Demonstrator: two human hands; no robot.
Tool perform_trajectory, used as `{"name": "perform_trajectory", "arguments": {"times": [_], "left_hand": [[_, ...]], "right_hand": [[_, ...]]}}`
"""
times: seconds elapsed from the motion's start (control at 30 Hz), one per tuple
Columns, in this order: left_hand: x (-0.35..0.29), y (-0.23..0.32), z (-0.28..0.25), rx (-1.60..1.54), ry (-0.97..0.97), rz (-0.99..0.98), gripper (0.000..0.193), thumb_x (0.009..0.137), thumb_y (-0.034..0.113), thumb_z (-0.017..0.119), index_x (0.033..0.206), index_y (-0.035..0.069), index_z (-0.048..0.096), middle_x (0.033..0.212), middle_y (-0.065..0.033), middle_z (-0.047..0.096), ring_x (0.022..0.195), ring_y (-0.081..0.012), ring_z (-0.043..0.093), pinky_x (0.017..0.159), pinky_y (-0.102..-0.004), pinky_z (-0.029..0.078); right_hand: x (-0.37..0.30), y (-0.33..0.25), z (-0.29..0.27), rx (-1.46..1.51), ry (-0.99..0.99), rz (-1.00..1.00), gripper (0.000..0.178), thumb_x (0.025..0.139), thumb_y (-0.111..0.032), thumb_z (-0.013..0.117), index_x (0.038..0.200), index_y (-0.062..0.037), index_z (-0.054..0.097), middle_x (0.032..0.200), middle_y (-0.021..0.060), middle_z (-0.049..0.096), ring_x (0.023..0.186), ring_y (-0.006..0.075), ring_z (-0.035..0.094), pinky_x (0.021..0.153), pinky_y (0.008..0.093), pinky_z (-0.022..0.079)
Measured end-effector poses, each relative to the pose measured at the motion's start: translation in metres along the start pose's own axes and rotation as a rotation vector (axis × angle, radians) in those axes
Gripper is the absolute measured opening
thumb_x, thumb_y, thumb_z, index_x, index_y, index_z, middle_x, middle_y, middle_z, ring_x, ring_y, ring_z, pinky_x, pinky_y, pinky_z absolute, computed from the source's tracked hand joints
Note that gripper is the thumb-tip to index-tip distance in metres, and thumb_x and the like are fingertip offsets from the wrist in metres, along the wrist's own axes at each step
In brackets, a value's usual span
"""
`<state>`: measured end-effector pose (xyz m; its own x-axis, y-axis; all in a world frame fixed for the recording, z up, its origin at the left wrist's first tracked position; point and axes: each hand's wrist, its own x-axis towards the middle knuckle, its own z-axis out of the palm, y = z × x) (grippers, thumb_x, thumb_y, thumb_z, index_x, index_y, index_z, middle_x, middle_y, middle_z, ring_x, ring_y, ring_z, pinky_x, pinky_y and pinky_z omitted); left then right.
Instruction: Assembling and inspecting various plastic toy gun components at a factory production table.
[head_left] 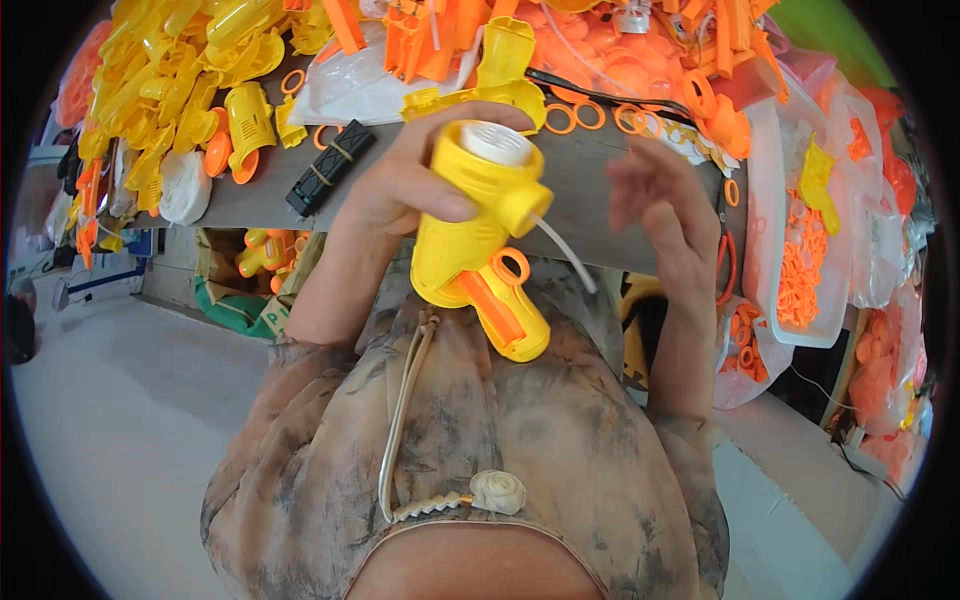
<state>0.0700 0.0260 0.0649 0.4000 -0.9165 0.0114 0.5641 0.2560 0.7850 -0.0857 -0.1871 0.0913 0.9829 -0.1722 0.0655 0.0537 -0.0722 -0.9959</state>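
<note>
My left hand (pixel 405 185) is wrapped round a yellow toy water gun (pixel 450 245), held up in front of my chest over the table's near edge. A white ribbed round part (pixel 495 143) sits in the gun's upper opening. From a short side nozzle a thin clear tube (pixel 565 255) sticks out to the right. The handle points down and carries an orange strip (pixel 492 307) and an orange ring trigger (pixel 510 266). My right hand (pixel 660 205) is raised to the right, apart from the gun. Its fingers are somewhat blurred but look spread, with nothing in them.
Yellow shell halves (pixel 200 60) are heaped at the far left, orange parts (pixel 620 60) at the back. Loose orange rings (pixel 575 117) and a black block with a band (pixel 332 168) lie on the grey table (pixel 580 190). At right stands a clear bin (pixel 765 250) of small orange rings.
</note>
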Motion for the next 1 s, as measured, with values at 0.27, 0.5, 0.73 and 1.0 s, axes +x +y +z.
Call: {"name": "perform_trajectory", "arguments": {"times": [0.27, 0.5, 0.73, 1.0], "left_hand": [[0.037, -0.026, 0.021, 0.120, -0.088, -0.255, 0.074, 0.058, 0.017, 0.076, 0.122, -0.003, 0.045, 0.113, -0.0134, 0.058, 0.105, -0.0217, 0.058, 0.090, -0.0318, 0.046], [0.026, -0.015, 0.049, 0.462, -0.055, -0.083, 0.056, 0.072, 0.014, 0.078, 0.119, 0.003, 0.049, 0.104, -0.0069, 0.060, 0.096, -0.0141, 0.057, 0.082, -0.0298, 0.048], [0.029, -0.008, 0.053, 1.092, -0.193, 0.068, 0.058, 0.068, 0.021, 0.082, 0.115, 0.006, 0.052, 0.107, -0.0040, 0.056, 0.098, -0.0156, 0.056, 0.080, -0.0320, 0.049], [0.047, 0.004, 0.058, 1.360, -0.408, 0.360, 0.043, 0.063, 0.016, 0.078, 0.099, 0.006, 0.057, 0.094, -0.0094, 0.054, 0.087, -0.0278, 0.056, 0.070, -0.0380, 0.048]], "right_hand": [[0.018, 0.006, -0.007, -0.424, -0.319, -0.374, 0.074, 0.060, -0.017, 0.082, 0.127, -0.0071, 0.052, 0.129, 0.0095, 0.049, 0.117, 0.0217, 0.048, 0.091, 0.0348, 0.043], [-0.009, 0.023, -0.010, -0.183, -0.234, -0.131, 0.069, 0.061, -0.010, 0.082, 0.122, -0.0069, 0.050, 0.133, 0.0092, 0.042, 0.116, 0.0218, 0.049, 0.091, 0.0359, 0.046], [-0.007, 0.018, -0.021, -0.113, -0.330, 0.088, 0.070, 0.064, -0.006, 0.081, 0.123, -0.0047, 0.043, 0.126, 0.0084, 0.045, 0.111, 0.0186, 0.052, 0.089, 0.0345, 0.048], [-0.007, 0.028, -0.025, -0.145, -0.330, 0.082, 0.066, 0.063, -0.003, 0.081, 0.118, -0.0042, 0.045, 0.113, 0.0041, 0.048, 0.103, 0.0140, 0.054, 0.082, 0.0295, 0.048]]}}
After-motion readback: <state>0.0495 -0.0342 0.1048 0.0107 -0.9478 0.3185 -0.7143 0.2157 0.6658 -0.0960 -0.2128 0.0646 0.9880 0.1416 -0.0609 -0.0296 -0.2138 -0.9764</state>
